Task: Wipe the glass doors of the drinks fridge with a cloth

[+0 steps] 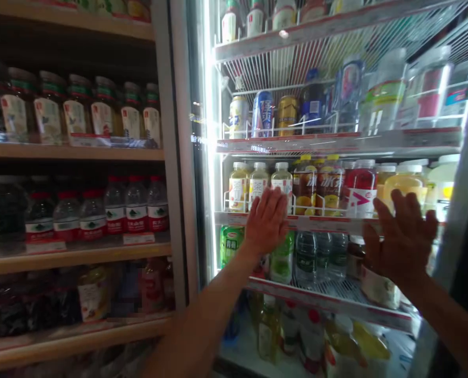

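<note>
My left hand (266, 223) is raised, fingers stretched upward, in front of the lit drinks fridge. Behind its fingertips stand white-capped tea bottles (259, 178), one partly covered. To the right, my right hand (402, 247) is up with fingers spread, before a yellow drink bottle (405, 181) and a red drink bottle (360, 184). Neither hand holds anything. Faint reflections lie across the fridge front, like glass; whether my palms touch it I cannot tell.
Fridge shelves hold cans (262, 113), iced tea bottles (330, 184) and clear water bottles (307, 257). A grey upright post (179, 157) separates the fridge from wooden shelves (72, 257) on the left, with red-capped water bottles (92, 212) and dark bottles with pale labels (76, 107).
</note>
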`<state>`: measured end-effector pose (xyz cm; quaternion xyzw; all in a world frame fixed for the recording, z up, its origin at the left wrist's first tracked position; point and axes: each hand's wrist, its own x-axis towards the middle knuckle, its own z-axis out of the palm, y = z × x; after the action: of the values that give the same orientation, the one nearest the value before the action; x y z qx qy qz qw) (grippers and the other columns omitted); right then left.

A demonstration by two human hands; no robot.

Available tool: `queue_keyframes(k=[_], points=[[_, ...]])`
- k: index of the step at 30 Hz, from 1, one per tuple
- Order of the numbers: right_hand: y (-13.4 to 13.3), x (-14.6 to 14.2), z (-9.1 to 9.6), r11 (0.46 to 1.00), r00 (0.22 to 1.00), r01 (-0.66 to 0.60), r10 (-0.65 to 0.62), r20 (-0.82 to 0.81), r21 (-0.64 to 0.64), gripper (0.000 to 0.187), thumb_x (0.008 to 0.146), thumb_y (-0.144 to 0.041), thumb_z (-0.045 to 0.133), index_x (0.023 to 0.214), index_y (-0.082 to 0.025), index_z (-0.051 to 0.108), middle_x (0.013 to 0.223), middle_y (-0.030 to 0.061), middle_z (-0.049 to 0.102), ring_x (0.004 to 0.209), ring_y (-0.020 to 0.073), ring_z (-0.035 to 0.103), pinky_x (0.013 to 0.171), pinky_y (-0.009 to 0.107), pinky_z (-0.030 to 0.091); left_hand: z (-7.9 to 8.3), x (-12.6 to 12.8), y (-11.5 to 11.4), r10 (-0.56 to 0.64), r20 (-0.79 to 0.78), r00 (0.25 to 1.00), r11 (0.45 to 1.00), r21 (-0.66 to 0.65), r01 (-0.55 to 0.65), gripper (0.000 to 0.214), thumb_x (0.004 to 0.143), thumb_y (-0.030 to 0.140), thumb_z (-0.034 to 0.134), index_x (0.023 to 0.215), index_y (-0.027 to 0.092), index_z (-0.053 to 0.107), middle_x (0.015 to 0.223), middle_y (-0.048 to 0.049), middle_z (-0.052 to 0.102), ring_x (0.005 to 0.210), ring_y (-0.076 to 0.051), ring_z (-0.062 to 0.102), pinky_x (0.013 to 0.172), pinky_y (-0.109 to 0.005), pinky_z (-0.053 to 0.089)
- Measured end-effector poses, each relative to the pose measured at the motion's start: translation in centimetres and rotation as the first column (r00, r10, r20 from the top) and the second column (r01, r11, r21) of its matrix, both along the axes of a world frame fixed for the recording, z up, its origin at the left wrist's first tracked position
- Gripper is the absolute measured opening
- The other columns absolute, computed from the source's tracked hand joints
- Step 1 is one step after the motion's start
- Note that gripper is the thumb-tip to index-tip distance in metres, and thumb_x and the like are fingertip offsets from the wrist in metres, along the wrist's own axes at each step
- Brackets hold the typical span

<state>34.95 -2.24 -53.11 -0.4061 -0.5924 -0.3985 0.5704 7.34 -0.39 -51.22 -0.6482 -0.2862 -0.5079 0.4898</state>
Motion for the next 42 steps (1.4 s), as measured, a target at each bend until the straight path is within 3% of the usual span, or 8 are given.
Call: queue_keyframes(k=[7, 13, 20, 26, 32, 34, 38, 42], points=[[-0.2, -0.3, 0.2, 0.996, 0.994, -0.088, 0.088, -0.065, 0.009, 0.056, 0.085, -0.051, 0.038, 0.131, -0.022, 0.05, 0.142, 0.009, 0.042, 0.136, 0.0237, 0.029, 0.109, 0.048, 0.017, 0.3, -3.7, -0.3, 0.08, 0.448, 0.89, 0.997, -0.051, -0.063, 0.053, 0.09, 0.031, 0.033, 0.137, 0.008, 0.033, 0.149, -0.0191, 0.022, 0.141, -0.028, 0.011, 0.113, -0.049, 0.02], [0.1, 0.3, 0.1, 0.993, 0.991, -0.12, 0.121, -0.052, 0.011, 0.056, 0.083, -0.053, 0.041, 0.13, -0.024, 0.05, 0.141, 0.0069, 0.043, 0.135, 0.0235, 0.031, 0.108, 0.049, 0.018, -1.3, -0.5, -0.4, 0.089, 0.012, 0.996, 0.994, -0.067, -0.088, 0.049, 0.09, 0.032, 0.031, 0.136, 0.015, 0.035, 0.142, -0.0114, 0.039, 0.141, -0.021, 0.013, 0.112, -0.041, 0.025], [0.4, 0.3, -0.3, 0.996, 0.998, -0.069, 0.069, -0.007, 0.053, 0.052, 0.085, -0.043, 0.044, 0.133, -0.025, 0.047, 0.144, 0.0062, 0.04, 0.136, 0.0257, 0.03, 0.111, 0.051, 0.017, 1.5, -5.5, -0.5, 0.111, 0.456, 0.883, 0.994, -0.071, -0.088, 0.049, 0.088, 0.029, 0.038, 0.134, 0.012, 0.037, 0.143, -0.0189, 0.028, 0.137, -0.029, 0.021, 0.11, -0.051, 0.022], [0.7, 0.5, 0.0, 0.993, 0.994, 0.021, -0.034, 0.108, 0.117, 0.054, 0.085, -0.029, 0.048, 0.138, -0.026, 0.039, 0.146, 0.008, 0.037, 0.136, 0.0267, 0.03, 0.111, 0.05, 0.02, 0.9, 0.1, -0.8, -0.135, -0.189, 0.973, 0.99, -0.059, 0.126, 0.045, 0.084, 0.021, 0.048, 0.129, 0.019, 0.046, 0.125, -0.0101, 0.051, 0.13, -0.022, 0.035, 0.108, -0.04, 0.031], [0.7, 0.4, 0.1, 0.992, 0.992, 0.065, -0.076, 0.102, 0.107, 0.056, 0.085, -0.024, 0.046, 0.14, -0.025, 0.034, 0.146, 0.0076, 0.035, 0.137, 0.0254, 0.028, 0.111, 0.05, 0.021, 3.5, -3.0, 0.0, -0.024, 0.424, 0.905, 0.999, 0.038, 0.008, 0.048, 0.087, 0.022, 0.042, 0.135, 0.017, 0.039, 0.141, -0.0148, 0.04, 0.138, -0.025, 0.024, 0.112, -0.047, 0.021], [0.8, 0.4, 0.1, 0.991, 0.991, 0.076, -0.087, 0.104, 0.107, 0.056, 0.085, -0.023, 0.046, 0.139, -0.024, 0.034, 0.146, 0.0081, 0.036, 0.137, 0.0257, 0.028, 0.111, 0.05, 0.021, 2.9, -0.2, 0.1, -0.027, 0.369, 0.929, 0.999, 0.034, 0.015, 0.056, 0.088, 0.024, 0.043, 0.141, 0.015, 0.028, 0.147, -0.0152, 0.03, 0.141, -0.023, 0.016, 0.113, -0.044, 0.02], [0.6, 0.5, 0.1, 0.993, 0.991, 0.055, -0.068, 0.118, 0.109, 0.056, 0.084, -0.021, 0.045, 0.139, -0.025, 0.034, 0.147, 0.0067, 0.035, 0.137, 0.0246, 0.027, 0.111, 0.05, 0.022, 0.9, 4.7, -0.2, -0.016, -0.157, 0.988, 1.0, -0.01, 0.015, 0.058, 0.087, 0.024, 0.046, 0.141, 0.018, 0.029, 0.143, -0.0096, 0.04, 0.14, -0.019, 0.019, 0.114, -0.037, 0.021], [0.4, 0.3, 0.0, 0.995, 0.991, 0.044, -0.054, 0.119, 0.091, 0.059, 0.083, -0.018, 0.044, 0.14, -0.024, 0.031, 0.147, 0.0069, 0.034, 0.138, 0.0245, 0.024, 0.111, 0.051, 0.021, 2.5, 1.1, -0.2, -0.044, 0.086, 0.995, 0.997, -0.058, 0.049, 0.059, 0.088, 0.022, 0.041, 0.144, 0.024, 0.021, 0.152, -0.0067, 0.021, 0.141, -0.025, 0.013, 0.115, -0.047, 0.015]])
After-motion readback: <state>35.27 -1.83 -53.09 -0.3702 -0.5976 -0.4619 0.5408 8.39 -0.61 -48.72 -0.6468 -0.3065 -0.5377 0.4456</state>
